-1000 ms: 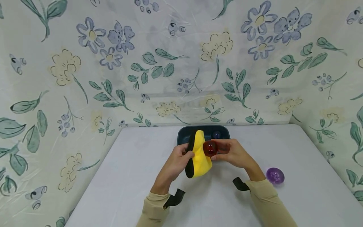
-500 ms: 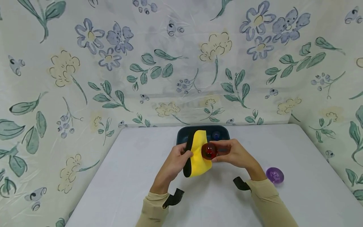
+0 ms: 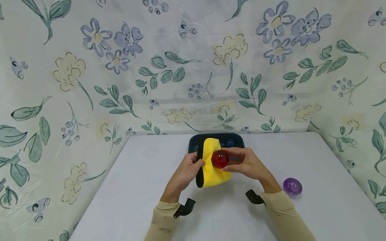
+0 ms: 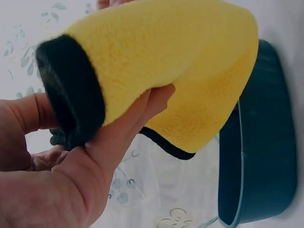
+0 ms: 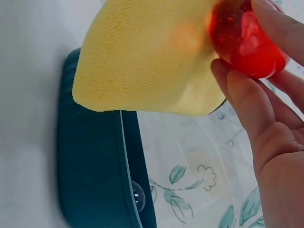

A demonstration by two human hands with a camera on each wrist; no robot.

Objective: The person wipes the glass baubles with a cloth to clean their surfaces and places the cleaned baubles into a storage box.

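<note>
Leftward by a little since a second ago, the red ball (image 3: 220,159) is pinched between parted fingers of the right hand (image 3: 251,164). Fingers of the left hand (image 3: 187,170) grip the yellow cloth (image 3: 211,177). Beyond them sits a dark tray (image 5: 90,166), blue ball (image 3: 230,143) inside; to their right, a purple disc (image 3: 292,186).

I am facing flowered cloth (image 3: 193,70) across the upper frame, while a white table (image 3: 144,170) is filling the lower middle.
</note>
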